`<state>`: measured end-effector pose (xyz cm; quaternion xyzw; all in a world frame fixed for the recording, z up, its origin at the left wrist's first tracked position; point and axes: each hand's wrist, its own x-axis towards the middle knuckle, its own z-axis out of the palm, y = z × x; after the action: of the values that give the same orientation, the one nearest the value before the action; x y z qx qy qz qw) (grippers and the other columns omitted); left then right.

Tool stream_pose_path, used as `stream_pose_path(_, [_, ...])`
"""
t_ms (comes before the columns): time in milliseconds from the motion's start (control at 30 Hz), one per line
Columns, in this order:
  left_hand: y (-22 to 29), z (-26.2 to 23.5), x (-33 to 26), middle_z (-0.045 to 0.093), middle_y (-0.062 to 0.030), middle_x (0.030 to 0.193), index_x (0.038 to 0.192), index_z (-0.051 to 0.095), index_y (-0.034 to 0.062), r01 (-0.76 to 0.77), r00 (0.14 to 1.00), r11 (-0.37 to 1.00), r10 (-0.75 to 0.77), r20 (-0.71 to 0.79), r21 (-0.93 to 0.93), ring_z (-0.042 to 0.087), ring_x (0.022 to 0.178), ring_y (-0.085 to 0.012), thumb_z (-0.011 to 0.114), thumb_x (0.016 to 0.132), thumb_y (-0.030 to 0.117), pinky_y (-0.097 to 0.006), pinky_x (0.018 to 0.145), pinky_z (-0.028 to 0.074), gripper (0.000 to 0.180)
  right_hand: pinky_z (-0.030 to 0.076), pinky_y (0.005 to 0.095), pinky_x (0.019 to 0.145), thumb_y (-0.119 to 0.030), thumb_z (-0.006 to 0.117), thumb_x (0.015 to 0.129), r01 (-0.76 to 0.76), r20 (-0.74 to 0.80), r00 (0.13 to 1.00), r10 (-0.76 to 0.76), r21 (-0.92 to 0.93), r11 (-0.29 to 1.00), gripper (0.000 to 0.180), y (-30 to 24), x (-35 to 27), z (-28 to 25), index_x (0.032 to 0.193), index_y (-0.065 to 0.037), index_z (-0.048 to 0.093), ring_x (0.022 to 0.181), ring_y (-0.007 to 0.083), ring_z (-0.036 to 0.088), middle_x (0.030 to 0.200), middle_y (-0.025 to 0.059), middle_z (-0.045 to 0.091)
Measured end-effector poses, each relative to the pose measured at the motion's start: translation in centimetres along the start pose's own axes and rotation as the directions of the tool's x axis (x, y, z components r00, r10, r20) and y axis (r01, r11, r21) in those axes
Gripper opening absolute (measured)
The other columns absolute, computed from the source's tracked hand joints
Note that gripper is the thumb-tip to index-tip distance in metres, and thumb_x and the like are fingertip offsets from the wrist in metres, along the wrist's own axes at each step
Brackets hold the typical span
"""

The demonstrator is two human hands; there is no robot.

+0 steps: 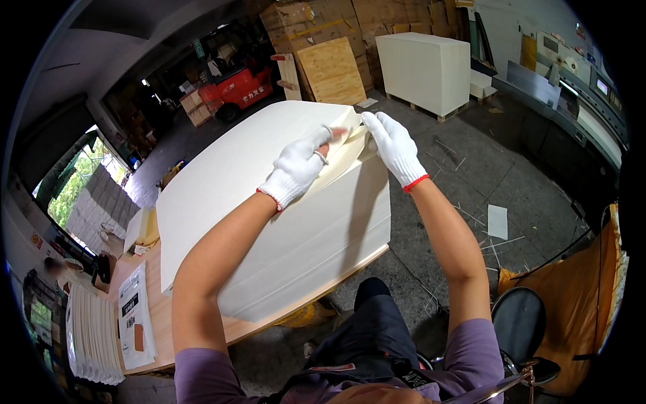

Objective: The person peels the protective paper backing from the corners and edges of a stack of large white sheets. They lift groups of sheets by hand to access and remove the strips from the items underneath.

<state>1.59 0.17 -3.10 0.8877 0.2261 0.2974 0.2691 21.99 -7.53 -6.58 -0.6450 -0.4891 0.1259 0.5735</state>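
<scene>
Stack [235,155]: white, tall, on table [163,330]. Sheets [350,156]: raised at the stack's 1 o'clock corner. Left hand [301,163]: half-curled, thumb apart, some fingertips bare (forefinger blurred), at the sheets; hold cannot be told. Right hand [393,145]: fingers nearly straight, together, at the sheets' edge; any pinch is hidden. Handling, as judged: light touch, even lift, no creasing. Position: sheets at left hand's 3 o'clock, right hand's 9 o'clock.
</scene>
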Motion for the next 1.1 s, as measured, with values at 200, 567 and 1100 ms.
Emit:
stream_pose_path(200, [2.8, -0.1, -0.5, 0.072, -0.0068, 0.099, 0.130, 0.067, 0.0106, 0.135, 0.977, 0.975, -0.161, 0.137, 0.179, 0.065, 0.086, -0.0144, 0.070, 0.094, 0.024, -0.030, 0.081, 0.052, 0.039, 0.046, 0.0375, 0.073, -0.061, 0.044, 0.101, 0.021, -0.030, 0.999, -0.021, -0.002, 1.000, 0.059, 0.4, 0.0, 0.0, 0.085, -0.005, 0.059, 0.071, 0.0243, 0.060, 0.073, 0.0092, 0.063])
stream_pose_path(567, [1.8, -0.1, -0.4, 0.069, -0.0058, 0.093, 0.131, 0.066, 0.0107, 0.093, 0.993, 0.986, -0.102, 0.061, 0.138, 0.061, 0.081, -0.0114, 0.058, 0.100, 0.018, -0.028, 0.078, 0.051, 0.033, 0.045, 0.0376, 0.074, -0.061, 0.045, 0.101, 0.008, -0.014, 1.000, -0.007, 0.038, 0.999, 0.060, 0.9, 0.2, 0.2, 0.084, -0.005, 0.058, 0.072, 0.0245, 0.060, 0.073, 0.0091, 0.063])
stream_pose_path(1100, [2.5, 0.0, -0.3, 0.070, -0.0097, 0.091, 0.136, 0.065, 0.0170, 0.034, 0.991, 0.965, -0.066, 0.116, 0.261, 0.065, 0.081, -0.0168, 0.057, 0.101, 0.019, -0.031, 0.079, 0.052, 0.035, 0.045, 0.0373, 0.073, -0.060, 0.046, 0.101, -0.002, -0.026, 1.000, 0.003, 0.051, 0.999, 0.060, 0.8, 0.1, 0.2, 0.082, -0.005, 0.056, 0.072, 0.0241, 0.058, 0.072, 0.0096, 0.060])
